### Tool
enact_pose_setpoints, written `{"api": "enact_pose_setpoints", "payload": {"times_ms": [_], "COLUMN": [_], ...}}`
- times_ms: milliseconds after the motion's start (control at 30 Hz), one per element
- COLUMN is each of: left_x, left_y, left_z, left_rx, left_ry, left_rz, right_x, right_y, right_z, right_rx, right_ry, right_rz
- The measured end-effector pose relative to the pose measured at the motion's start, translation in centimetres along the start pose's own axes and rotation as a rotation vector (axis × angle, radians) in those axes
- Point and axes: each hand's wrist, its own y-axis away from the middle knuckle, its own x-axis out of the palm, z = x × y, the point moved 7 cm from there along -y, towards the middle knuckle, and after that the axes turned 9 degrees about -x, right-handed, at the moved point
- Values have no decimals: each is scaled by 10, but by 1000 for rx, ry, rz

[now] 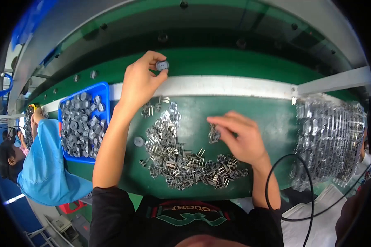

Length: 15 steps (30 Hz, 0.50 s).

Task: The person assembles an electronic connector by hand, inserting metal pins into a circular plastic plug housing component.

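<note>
My left hand (142, 80) is closed, pinching a small round grey plastic piece (162, 65) with small slots in its face. It is raised over the green belt, beyond the white rail. Above the green tabletop, my right hand (245, 138) has its thumb and index finger around a few small metal pin parts (213, 135). A loose heap of similar metal pin parts (181, 164) spreads between my forearms, with a few more by the rail. One round grey piece (139, 141) lies alone, left of the heap.
A blue tray (107, 101) of grey round pieces stands left of my left forearm. Stacked clear plastic trays (327, 142) occupy the right side. A black cable (267, 185) loops near my right forearm. The white rail (235, 86) borders the belt (235, 64). A blue-clothed co-worker (49, 164) sits leftward.
</note>
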Motion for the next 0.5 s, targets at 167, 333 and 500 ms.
{"api": "enact_pose_setpoints", "payload": {"times_ms": [167, 333, 500], "left_x": [8, 28, 27], "left_y": [81, 107, 118], "left_z": [-35, -36, -33], "left_rx": [18, -4, -71], "left_ry": [347, 436, 406], "left_rz": [75, 210, 237], "right_x": [4, 11, 25], "right_y": [6, 0, -1], "right_z": [-7, -4, 36], "right_rx": [75, -48, -436], "right_ry": [-275, -71, 558], "right_rz": [-220, -198, -131]}}
